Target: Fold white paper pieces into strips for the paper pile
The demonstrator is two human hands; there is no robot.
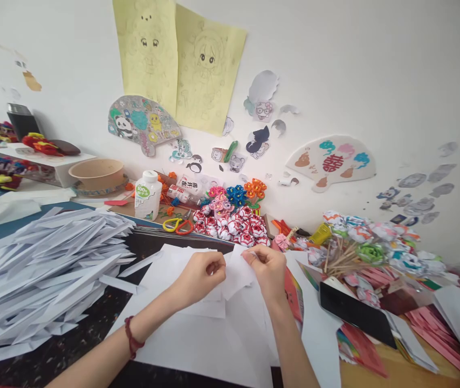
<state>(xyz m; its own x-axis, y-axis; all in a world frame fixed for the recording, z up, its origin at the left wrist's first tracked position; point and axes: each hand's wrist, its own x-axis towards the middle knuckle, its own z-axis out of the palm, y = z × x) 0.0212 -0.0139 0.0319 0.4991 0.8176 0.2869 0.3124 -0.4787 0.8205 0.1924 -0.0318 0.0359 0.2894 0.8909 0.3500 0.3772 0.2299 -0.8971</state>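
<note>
My right hand point(269, 267) pinches a small white paper piece point(237, 274) by its upper right edge, between thumb and forefinger. To the left of that piece, my left hand point(202, 275) is closed with the fingers curled toward the thumb, its fingertips at the paper's left edge; whether it grips the paper is hidden. A dark red cord bracelet point(132, 338) circles the left wrist. Beneath both hands lie more white paper pieces point(209, 309) and large white sheets point(197, 350) on a dark board point(80, 345).
A heap of folded white paper strips point(47, 275) spreads on the left. Toward the wall stand a white bottle point(148, 195), scissors point(178, 225) and red-and-white paper flowers point(238, 226). At right lie a black phone point(357, 314), wooden sticks point(342, 256) and pink paper strips point(436, 334).
</note>
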